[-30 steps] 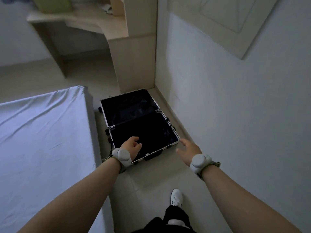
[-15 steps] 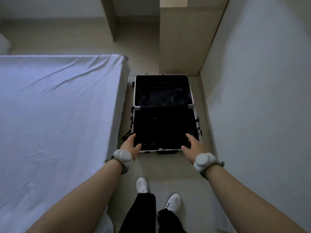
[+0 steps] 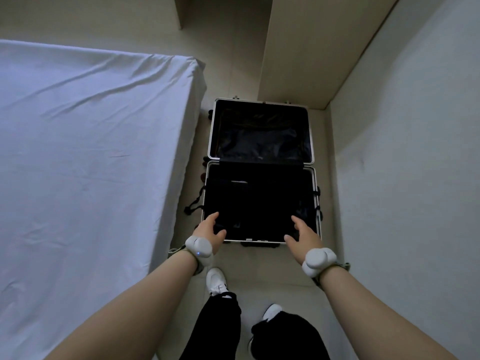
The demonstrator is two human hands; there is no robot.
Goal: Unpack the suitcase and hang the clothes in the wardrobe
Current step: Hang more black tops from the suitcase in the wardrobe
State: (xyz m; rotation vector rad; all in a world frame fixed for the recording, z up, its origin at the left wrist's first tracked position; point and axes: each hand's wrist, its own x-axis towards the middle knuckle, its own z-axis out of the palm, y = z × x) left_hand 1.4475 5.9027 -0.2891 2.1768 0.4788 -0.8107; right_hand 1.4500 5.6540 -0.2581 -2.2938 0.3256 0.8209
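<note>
We log a white, rounded pod strapped on each wrist, just behind the left hand (image 3: 209, 229) and the right hand (image 3: 305, 233). The left pod (image 3: 198, 247) shows a small blue light (image 3: 198, 253); the right pod (image 3: 318, 261) looks two-lobed. Straps (image 3: 344, 266) are grey-green. Black trousers (image 3: 218, 323), white shoes (image 3: 216, 280).

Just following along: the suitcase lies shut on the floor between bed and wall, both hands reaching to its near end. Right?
Not shut: the head view shows the suitcase lying open, both dark halves exposed. It is on the floor between the bed and the wall, with the left hand and right hand at its near end.
</note>
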